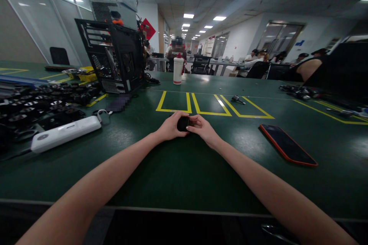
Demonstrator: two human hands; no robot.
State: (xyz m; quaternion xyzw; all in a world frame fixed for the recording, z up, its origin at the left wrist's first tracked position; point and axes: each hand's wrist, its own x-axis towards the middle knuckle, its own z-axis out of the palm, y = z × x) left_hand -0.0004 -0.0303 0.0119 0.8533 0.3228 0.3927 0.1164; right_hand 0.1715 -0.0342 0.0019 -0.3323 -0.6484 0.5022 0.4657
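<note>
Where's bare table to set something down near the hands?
Bare green table between both forearms, and between the right hand and the phone. The yellow-taped boxes are bare too. Crowded left: black parts, white power bank, computer case.

left hand (169, 128): bare, no ring | right hand (204, 128): bare | forearms: sleeveless, no watch

A dark green table (178, 168) with yellow taped outlines (212, 108) carries everything. At its left lie a white power bank (65, 133) and rows of small black parts (43, 105), with an open black computer case (115, 59) standing behind them. A white bottle (178, 69) stands farther back near the middle. A small dark tool (238, 100) lies on the yellow lines, and a phone in an orange case (288, 144) lies face up at right.
</note>
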